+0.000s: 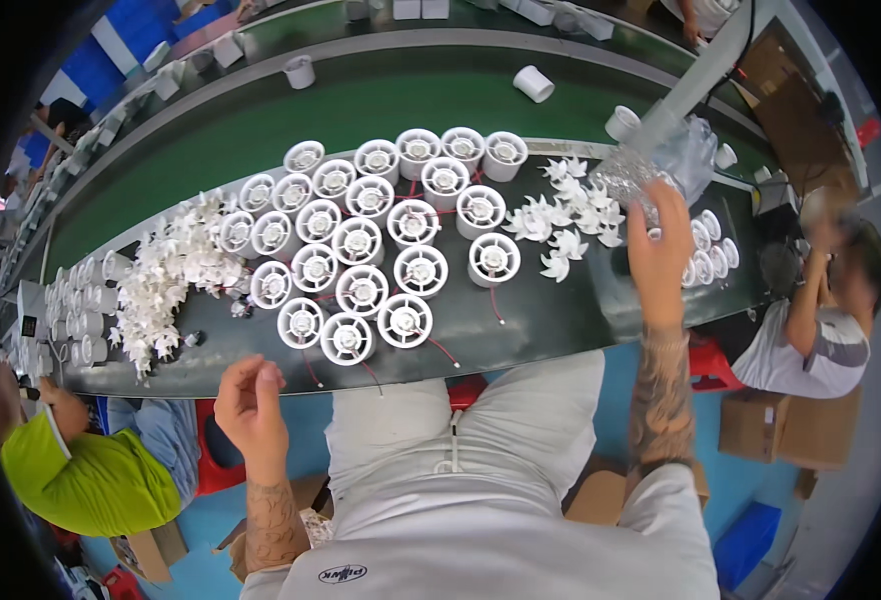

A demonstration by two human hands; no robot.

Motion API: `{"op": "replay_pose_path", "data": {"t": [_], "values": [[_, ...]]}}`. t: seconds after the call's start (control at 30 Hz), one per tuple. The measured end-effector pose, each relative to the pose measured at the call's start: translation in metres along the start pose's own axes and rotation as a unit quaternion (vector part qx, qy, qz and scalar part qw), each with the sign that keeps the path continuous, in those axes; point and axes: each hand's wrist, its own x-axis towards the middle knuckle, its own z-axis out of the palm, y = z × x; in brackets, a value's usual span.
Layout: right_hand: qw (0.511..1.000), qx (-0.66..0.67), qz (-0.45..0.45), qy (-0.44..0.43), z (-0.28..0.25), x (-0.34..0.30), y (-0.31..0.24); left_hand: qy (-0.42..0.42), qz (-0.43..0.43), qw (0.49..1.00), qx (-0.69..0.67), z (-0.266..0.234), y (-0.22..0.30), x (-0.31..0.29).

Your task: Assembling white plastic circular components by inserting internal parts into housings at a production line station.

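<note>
The right hand [663, 245] reaches from a raised forearm over the right part of the worktop [536, 325], palm down, fingers bent and pointing toward the far edge; whether it grips anything cannot be told. The left hand [253, 402] hangs at the near edge, fingers loosely curled and thumb close to them, its contents likewise unclear. Just beside the right hand lie loose white fan impellers [533, 222], a clear plastic bag [696, 155] and small white round parts [704, 268]. White cylindrical fan housings [358, 243] fill the middle, some trailing red wires; an impeller heap [186, 255] curves toward the left end.
</note>
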Motion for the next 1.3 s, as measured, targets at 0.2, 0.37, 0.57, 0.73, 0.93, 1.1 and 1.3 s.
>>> {"op": "replay_pose_path", "data": {"t": [0.2,0.37,0.57,0.73,0.93,1.1,1.3], "values": [[0.98,0.081,-0.087,-0.162,0.146,0.139,0.04,0.14,-0.046,0.989,-0.026,-0.002,-0.056,0.018],[0.968,-0.033,-0.058,-0.241,0.215,0.165,0.069,0.207,-0.037,0.978,-0.002,0.003,-0.069,0.024],[0.981,0.063,-0.076,-0.17,0.218,0.164,-0.01,0.169,0.027,0.975,0.139,-0.014,-0.061,0.015],[0.956,0.21,0.041,-0.2,0.092,0.094,-0.077,0.167,-0.032,0.981,0.097,-0.009,-0.059,0.023],[0.952,0.236,0.106,-0.163,-0.014,-0.06,-0.047,0.202,0.073,0.919,0.33,-0.044,-0.059,0.049],[0.959,0.201,0.143,-0.143,-0.014,-0.136,-0.062,0.16,0.055,0.88,0.443,-0.083,-0.066,0.071],[0.981,0.123,0.095,-0.112,0.001,-0.156,-0.068,0.155,0.071,0.877,0.45,-0.127,-0.081,0.07]]}}
